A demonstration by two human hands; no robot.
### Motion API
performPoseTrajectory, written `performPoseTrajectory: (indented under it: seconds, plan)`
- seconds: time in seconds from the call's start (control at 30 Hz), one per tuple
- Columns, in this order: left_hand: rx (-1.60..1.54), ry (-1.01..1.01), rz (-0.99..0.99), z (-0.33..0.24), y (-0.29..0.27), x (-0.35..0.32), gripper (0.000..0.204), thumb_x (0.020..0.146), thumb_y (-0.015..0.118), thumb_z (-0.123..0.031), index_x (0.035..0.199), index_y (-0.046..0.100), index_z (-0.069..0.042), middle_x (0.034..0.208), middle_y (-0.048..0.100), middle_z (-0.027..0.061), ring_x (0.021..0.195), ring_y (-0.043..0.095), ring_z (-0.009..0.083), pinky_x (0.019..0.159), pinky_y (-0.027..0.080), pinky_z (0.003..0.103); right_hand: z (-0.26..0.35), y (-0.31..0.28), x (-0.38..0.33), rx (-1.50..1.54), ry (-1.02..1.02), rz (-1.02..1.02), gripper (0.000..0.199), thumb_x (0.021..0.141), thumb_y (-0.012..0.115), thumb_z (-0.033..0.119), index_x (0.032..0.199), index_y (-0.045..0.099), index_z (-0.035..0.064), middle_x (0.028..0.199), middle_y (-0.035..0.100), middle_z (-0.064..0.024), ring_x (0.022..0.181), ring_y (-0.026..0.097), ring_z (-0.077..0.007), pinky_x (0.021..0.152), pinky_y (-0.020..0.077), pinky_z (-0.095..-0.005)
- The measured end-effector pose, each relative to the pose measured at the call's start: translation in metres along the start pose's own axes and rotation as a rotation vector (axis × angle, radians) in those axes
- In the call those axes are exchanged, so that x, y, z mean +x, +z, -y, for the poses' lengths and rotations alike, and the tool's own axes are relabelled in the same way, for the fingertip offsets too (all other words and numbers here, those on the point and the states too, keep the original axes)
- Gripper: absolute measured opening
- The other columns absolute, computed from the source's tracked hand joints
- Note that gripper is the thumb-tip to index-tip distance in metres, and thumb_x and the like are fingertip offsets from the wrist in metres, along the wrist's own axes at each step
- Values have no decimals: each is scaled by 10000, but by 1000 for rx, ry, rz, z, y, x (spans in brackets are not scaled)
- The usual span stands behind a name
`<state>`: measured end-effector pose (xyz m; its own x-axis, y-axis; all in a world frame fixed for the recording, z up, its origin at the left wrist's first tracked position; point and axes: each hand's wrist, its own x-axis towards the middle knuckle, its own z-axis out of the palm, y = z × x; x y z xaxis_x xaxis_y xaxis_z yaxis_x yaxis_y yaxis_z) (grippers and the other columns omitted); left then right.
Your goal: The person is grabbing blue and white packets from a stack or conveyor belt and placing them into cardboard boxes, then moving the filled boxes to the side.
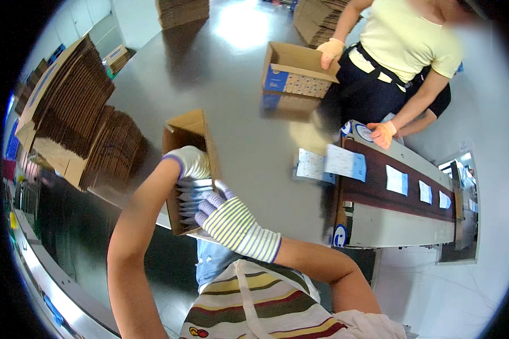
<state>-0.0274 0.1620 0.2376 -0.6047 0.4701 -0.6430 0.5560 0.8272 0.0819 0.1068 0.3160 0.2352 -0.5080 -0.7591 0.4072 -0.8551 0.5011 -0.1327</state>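
An open cardboard box (209,148) stands at the near edge of the metal table, tilted slightly in view. Flat blue-and-white packets (188,210) are stacked in a row in its near half. My left hand (192,162), in a white knit glove with a purple cuff, reaches inside the box beyond the packets; its fingertips are hidden. Over the box's right rim lies my right hand (232,226), in a yellow-striped glove. Its fingers are apart and touch the packets' right ends, and I see nothing held in them.
Stacks of flattened cartons (73,107) stand at the left. A conveyor belt (373,195) at the right carries several packets (397,181), with some piled at its end. Across the table, a co-worker in orange gloves touches another open box (300,79) and the conveyor's side.
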Motion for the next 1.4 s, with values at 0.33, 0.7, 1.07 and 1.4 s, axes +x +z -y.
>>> performPoseTrajectory:
  seconds: [0.33, 0.7, 1.07, 1.4]
  plan:
    - [-13, -57, -486, -47, 9, -60, 332, 824, 505, -279, 960, 594, 11, 979, 603, 215, 932, 574, 361, 831, 447, 432, -21, -35, -26, 425, 81, -303, 505, 713, 673, 403, 1057, 551, 54, 1142, 517, -170, 1122, 464, -336, 1000, 345, -505]
    - [-26, -32, -568, -44, 17, -51, 306, 768, 565, -269, 931, 618, -17, 905, 619, 206, 864, 583, 376, 777, 462, 453, -172, -98, -150, 63, 743, -44, 328, 771, 674, 272, 993, 611, 39, 949, 608, -156, 927, 577, -315, 838, 454, -404]
    - [-115, -69, -577, -46, 18, -47, 295, 747, 581, -245, 907, 617, 0, 949, 603, 222, 898, 568, 386, 811, 449, 453, -93, 2, -135, 332, 587, 194, 430, 827, 577, 411, 1047, 591, 42, 970, 623, -185, 910, 584, -355, 840, 451, -458]
    - [-25, -31, -635, -39, 25, -49, 289, 763, 551, -243, 908, 629, -6, 928, 617, 214, 877, 578, 376, 800, 455, 443, -232, -91, -123, 1, 686, 189, 408, 714, 691, 98, 1098, 559, 57, 1116, 576, -179, 1093, 514, -326, 959, 394, -398]
